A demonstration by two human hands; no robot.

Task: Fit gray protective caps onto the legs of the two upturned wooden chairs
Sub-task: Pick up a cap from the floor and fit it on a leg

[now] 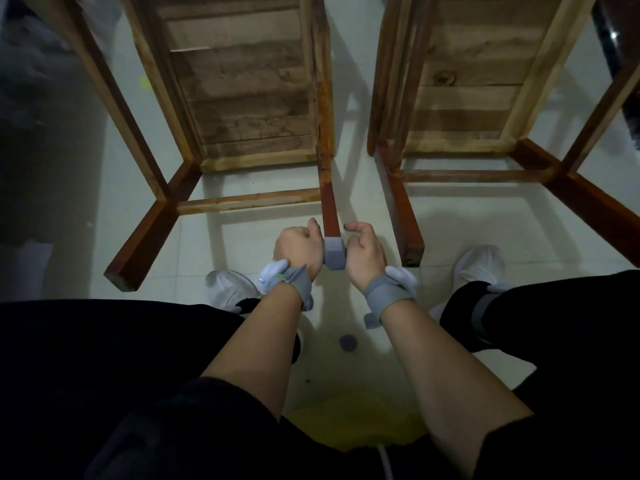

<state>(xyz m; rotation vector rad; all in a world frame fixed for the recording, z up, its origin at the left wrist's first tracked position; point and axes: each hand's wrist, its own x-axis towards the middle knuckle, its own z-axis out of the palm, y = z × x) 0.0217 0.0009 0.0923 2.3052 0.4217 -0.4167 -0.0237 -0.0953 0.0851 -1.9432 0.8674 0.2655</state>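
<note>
Two upturned wooden chairs lie on the pale tiled floor, the left chair [242, 98] and the right chair [464, 98], legs pointing toward me. A gray cap [334, 254] sits over the end of the left chair's near right leg [329, 209]. My left hand [298, 245] grips the cap from its left side and my right hand [363, 249] grips it from the right, thumbs up by the leg. The left chair's near left leg [142, 244] and the right chair's near left leg [408, 233] show bare wooden ends.
My knees in black trousers and white shoes [228, 285] frame the floor below the hands. A small dark round object [348, 342] lies on the tiles between my forearms. A yellow surface [349, 424] shows under me. A dark blurred mass fills the left edge.
</note>
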